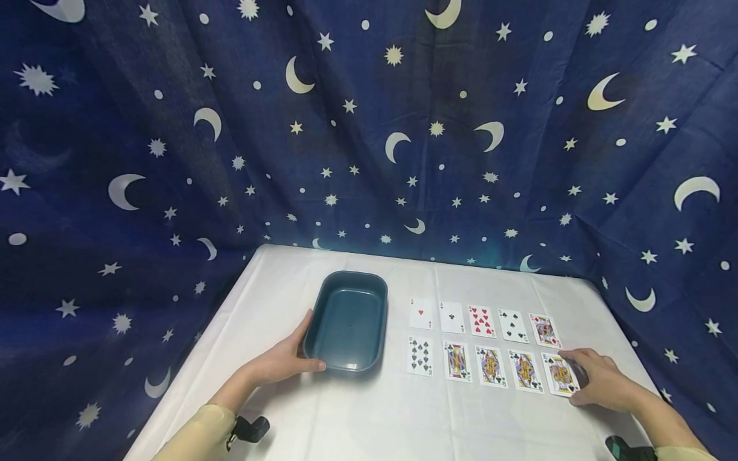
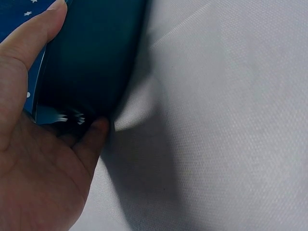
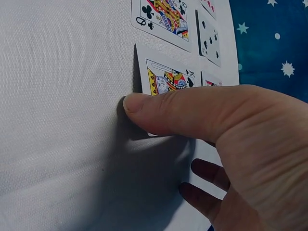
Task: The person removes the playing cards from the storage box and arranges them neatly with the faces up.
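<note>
A dark teal rectangular tray (image 1: 348, 323) stands on the white-covered table, nothing lying in it. My left hand (image 1: 281, 360) grips its near left side; in the left wrist view the thumb lies along the rim and the other fingers reach round the tray's underside. On the right, face-up playing cards lie in two rows. My right hand (image 1: 604, 379) pinches the king of spades (image 3: 166, 79) at the right end of the near row, thumb at its near edge. A queen of clubs (image 3: 166, 21) lies beside it.
The far row holds an ace of hearts (image 1: 421, 313), an ace of clubs (image 1: 452, 317) and several more cards. A ten of spades (image 1: 419, 356) begins the near row at left. Blue cloth (image 1: 369, 160) with moons and stars hangs behind the table.
</note>
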Available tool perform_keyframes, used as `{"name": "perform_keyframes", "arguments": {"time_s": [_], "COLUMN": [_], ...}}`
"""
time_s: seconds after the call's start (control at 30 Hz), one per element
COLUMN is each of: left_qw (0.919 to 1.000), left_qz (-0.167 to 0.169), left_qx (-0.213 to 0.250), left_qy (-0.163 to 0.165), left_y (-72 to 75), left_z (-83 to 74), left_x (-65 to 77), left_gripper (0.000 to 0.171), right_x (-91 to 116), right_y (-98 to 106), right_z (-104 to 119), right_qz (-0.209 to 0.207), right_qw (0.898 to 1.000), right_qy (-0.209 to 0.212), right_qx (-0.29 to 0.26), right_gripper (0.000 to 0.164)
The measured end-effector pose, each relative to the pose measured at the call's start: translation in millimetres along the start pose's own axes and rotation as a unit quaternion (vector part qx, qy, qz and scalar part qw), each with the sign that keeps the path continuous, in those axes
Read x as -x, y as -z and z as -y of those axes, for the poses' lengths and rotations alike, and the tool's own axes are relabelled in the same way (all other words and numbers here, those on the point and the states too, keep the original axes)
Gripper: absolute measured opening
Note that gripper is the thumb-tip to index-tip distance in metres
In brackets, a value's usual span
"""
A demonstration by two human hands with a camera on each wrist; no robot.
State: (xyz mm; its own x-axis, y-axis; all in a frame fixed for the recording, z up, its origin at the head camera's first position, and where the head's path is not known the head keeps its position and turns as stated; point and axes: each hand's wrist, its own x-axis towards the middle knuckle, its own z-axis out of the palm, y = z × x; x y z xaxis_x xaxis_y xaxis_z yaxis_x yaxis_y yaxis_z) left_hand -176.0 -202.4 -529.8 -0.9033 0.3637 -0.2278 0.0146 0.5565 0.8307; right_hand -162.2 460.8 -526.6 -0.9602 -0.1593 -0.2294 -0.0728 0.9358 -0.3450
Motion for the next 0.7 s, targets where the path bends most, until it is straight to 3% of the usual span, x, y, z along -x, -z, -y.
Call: {"name": "perform_keyframes", "arguments": {"time_s": [0.7], "left_qw": [1.0], "left_qz": [-0.001], "left_qx": [-0.005], "left_qy": [0.004], "left_y": [0.2], "left_z": [-1.4], "left_x": [0.0], "left_gripper": [0.127], "right_x": [0.4], "right_y": [-1.3], "right_z": [-0.8], "right_qz": [0.005], "right_qw": [1.0], "right_qy": [-0.001], "right_qx": [-0.003], "right_gripper": [0.098]}}
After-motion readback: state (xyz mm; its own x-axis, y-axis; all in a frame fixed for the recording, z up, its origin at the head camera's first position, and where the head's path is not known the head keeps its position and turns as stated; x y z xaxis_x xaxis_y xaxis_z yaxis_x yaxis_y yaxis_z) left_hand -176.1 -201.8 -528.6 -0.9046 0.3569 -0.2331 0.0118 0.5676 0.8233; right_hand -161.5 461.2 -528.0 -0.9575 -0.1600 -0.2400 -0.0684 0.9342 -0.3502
